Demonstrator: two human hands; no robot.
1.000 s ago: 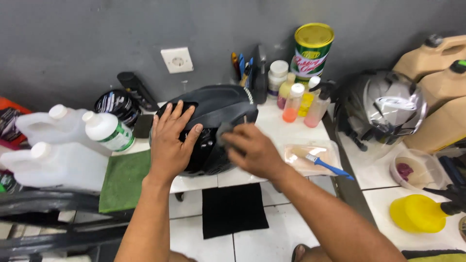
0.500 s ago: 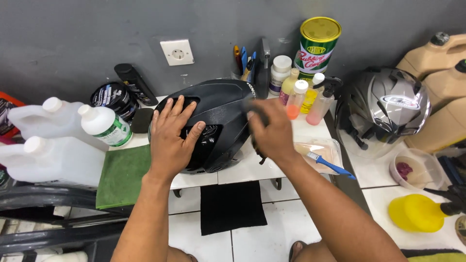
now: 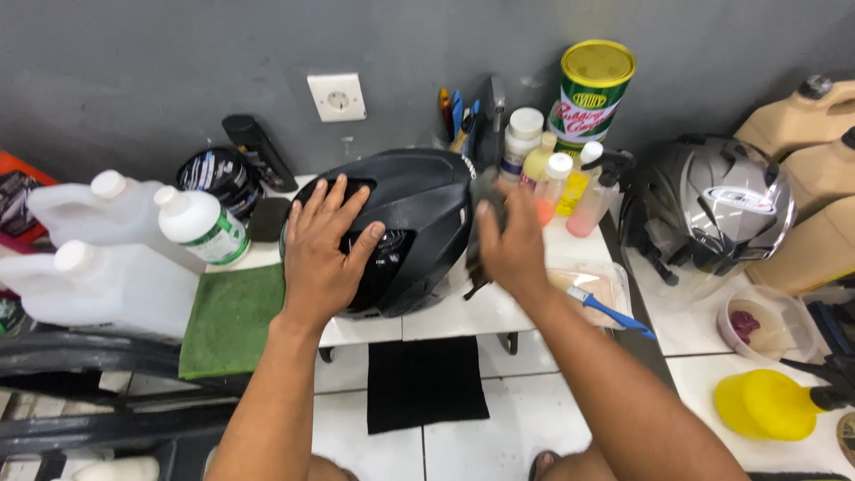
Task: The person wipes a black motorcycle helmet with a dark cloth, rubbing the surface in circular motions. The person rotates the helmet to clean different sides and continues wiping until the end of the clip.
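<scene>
Blurring right hand (image 3: 512, 249), possibly gripping cloth (image 3: 476, 267)

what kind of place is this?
Likely a helmet cleaning or detailing spot: left hand steadies a black helmet on a small table, with spray bottles, a polish tin and a second helmet nearby.

Single head-worn view, steeply downward, close over the small table (image 3: 445, 322).

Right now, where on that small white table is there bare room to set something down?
Little: a bare strip of tabletop along the front edge, between the black helmet and the tray with the blue brush. The back right is crowded with bottles; the green cloth covers the left.
</scene>
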